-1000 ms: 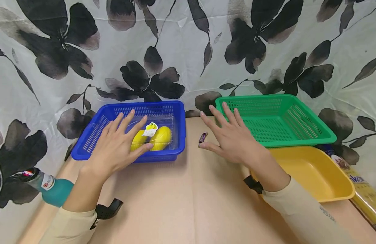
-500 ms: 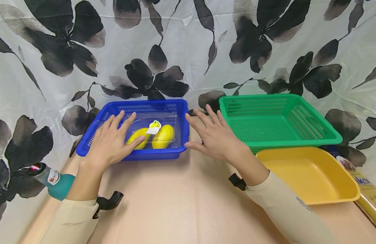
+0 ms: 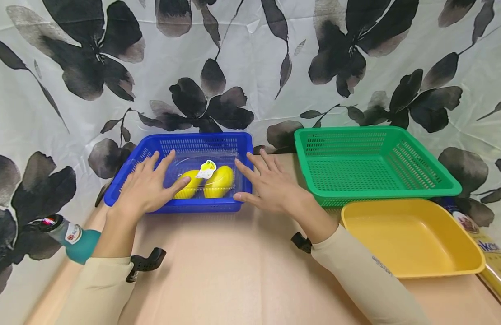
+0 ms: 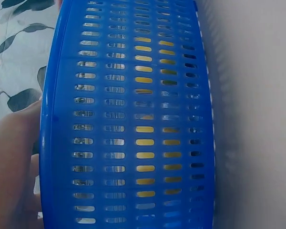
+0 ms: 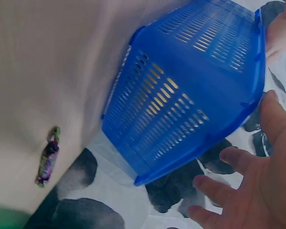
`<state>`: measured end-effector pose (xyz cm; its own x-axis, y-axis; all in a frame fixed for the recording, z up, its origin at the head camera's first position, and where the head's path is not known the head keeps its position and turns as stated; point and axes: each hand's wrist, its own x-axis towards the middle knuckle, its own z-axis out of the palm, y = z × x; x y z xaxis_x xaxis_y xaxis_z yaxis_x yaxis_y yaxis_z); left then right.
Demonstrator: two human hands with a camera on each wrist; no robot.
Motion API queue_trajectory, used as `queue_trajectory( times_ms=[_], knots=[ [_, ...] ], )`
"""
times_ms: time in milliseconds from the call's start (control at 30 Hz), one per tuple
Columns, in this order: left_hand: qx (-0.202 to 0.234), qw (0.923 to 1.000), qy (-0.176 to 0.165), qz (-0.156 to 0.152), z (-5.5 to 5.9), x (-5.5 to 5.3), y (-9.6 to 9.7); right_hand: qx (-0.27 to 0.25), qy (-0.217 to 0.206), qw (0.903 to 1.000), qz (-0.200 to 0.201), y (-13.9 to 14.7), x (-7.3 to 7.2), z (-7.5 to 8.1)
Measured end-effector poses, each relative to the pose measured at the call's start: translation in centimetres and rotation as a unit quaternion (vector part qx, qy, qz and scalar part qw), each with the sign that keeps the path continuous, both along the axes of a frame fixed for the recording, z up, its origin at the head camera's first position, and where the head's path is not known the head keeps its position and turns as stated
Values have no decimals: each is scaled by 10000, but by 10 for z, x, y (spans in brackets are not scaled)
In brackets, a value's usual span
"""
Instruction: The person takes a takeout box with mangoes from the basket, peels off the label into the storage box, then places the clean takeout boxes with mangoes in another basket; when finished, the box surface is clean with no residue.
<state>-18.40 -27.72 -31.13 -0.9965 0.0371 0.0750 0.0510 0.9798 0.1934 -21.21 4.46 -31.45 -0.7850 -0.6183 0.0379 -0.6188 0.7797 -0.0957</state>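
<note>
In the head view a blue basket [image 3: 205, 207] holds a clear plastic box [image 3: 185, 162] with two yellow fruits [image 3: 219, 181] that look like mangoes. A white and yellow tag [image 3: 206, 169] lies on top of the box. My left hand [image 3: 144, 187], fingers spread, hovers over the basket's left part. My right hand [image 3: 272, 185] is spread too, its thumb and fingertips overlapping the basket's right rim. Neither hand holds anything. In the right wrist view a small wrapped candy [image 5: 47, 160] lies on the table beside the basket; the right hand hides it in the head view.
A green basket [image 3: 380, 194] stands at the back right, with a yellow tray [image 3: 413, 239] in front of it. A yellow package [image 3: 496, 257] lies at the right edge. On the left is a teal bottle [image 3: 81, 243]. A floral cloth [image 3: 270, 58] hangs behind the table.
My right hand has moved left, from near the green basket to the blue basket's right rim. My left hand has shifted slightly left relative to the basket, uncovering more of the fruits.
</note>
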Motion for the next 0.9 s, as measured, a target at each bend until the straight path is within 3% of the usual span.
queue_trajectory(
  times_ms=[167, 400, 900],
  knots=[
    [63, 9987, -510, 65, 1, -3, 1, -155, -263, 9995, 20, 1, -5, -6],
    [344, 9901, -1357, 23, 0, -9, 4, -169, -478, 9987, 12, 3, -9, -10],
    [667, 9838, -1645, -261, 0, -22, -1, -338, -769, 9965, -1, 3, -12, -12]
  ],
)
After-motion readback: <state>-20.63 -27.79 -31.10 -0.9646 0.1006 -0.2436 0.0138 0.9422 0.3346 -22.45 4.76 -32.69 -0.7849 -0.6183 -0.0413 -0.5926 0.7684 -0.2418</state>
